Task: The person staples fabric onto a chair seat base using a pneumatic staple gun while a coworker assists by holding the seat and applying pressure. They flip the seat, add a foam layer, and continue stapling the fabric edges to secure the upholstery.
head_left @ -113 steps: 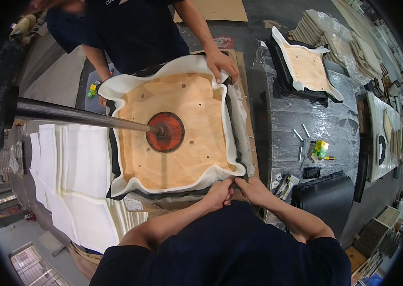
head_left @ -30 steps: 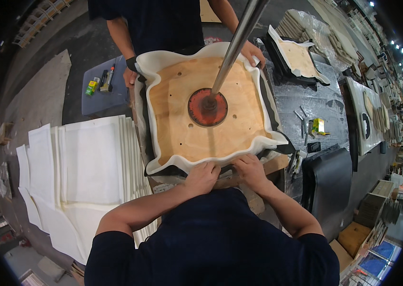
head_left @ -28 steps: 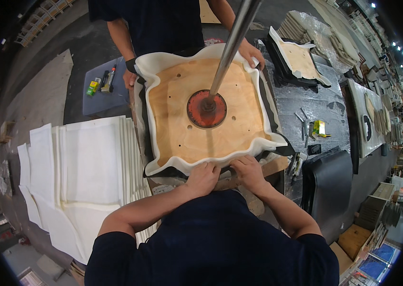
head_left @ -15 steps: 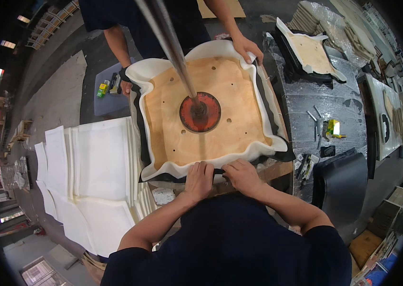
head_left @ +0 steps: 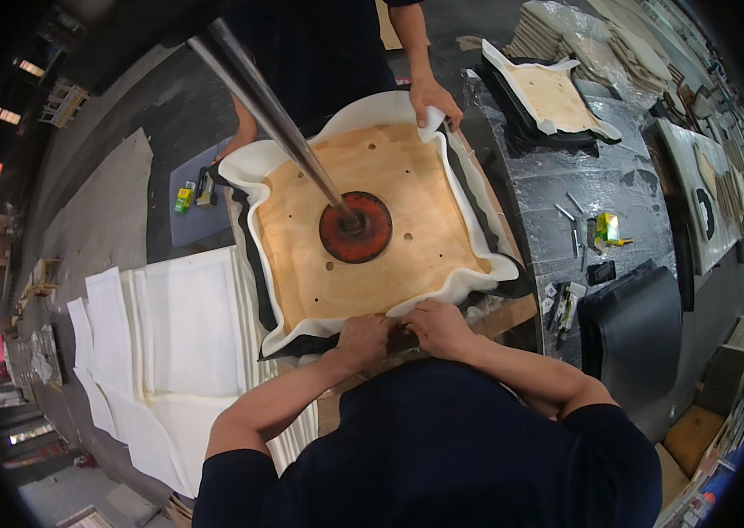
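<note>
A plywood seat panel (head_left: 288, 255) lies in front of me, wrapped at its sides by wavy white foam padding (head_left: 363, 113) and, outside that, a black cover (head_left: 309, 345). A metal rod (head_left: 271, 114) ends in a round red disc (head_left: 375, 222) that presses on the panel's middle. Along the near edge, my left hand (head_left: 363, 341) and my right hand (head_left: 435, 329) sit close together, fingers curled and pinching the rim of the black cover. Their fingertips are partly hidden. Opposite me, a co-worker's hand (head_left: 435, 101) grips the far right corner of the padding.
White foam sheets (head_left: 183, 326) are stacked at the left. Behind them, a grey-blue surface (head_left: 191, 231) holds a small yellow-green box. On the right, a plastic-covered table (head_left: 539, 189) bears another padded panel (head_left: 557, 97), metal tools, a yellow box (head_left: 607, 231) and folded black sheets (head_left: 636, 321).
My hands have drawn closer together at the near rim, the right one moving left. The whole view has shifted, with the rod now leaning more to the left.
</note>
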A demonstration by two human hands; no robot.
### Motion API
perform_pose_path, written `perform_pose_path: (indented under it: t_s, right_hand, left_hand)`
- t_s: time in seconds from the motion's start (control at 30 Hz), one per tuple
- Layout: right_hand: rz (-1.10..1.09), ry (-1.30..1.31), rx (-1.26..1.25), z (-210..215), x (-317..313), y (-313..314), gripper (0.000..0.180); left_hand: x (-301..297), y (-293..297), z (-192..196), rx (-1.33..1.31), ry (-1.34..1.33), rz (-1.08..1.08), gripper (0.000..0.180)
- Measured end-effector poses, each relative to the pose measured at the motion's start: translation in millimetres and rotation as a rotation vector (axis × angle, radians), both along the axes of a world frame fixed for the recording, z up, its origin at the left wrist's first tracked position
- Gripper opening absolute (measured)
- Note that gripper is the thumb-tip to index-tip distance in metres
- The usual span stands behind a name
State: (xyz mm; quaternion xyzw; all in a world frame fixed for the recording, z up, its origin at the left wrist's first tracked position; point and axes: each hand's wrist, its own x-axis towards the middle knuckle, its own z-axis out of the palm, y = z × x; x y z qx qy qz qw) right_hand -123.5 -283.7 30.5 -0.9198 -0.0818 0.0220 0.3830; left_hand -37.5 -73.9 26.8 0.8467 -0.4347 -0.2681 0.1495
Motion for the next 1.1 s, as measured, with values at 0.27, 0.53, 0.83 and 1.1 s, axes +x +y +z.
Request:
perform_pose_path:
  t_s: [0.27, 0.53, 0.83, 1.1]
  right_hand:
    - [0.003, -0.002, 0.031, 5.7, -8.7, 6.5, 0.017]
    - [0.262, -0.013, -0.475, 49.0, -5.3, -76.5, 0.02]
    - [0.158, -0.071, -0.367, 19.7, -21.5, -88.3, 0.018]
    - [0.14, -0.122, -0.308, 7.5, -13.7, -96.7, 0.018]
  left_hand:
    - [-0.1, 4.3, 5.6, 0.042, 0.107, -0.029, 0.033]
    - [-27.8, -6.3, 5.0, -0.345, -0.19, -0.075, 0.025]
    - [-54.9, -79.0, 2.6, -0.231, -0.232, 0.114, 0.018]
    - [-54.8, -92.5, -9.4, -0.369, -0.228, 0.243, 0.018]
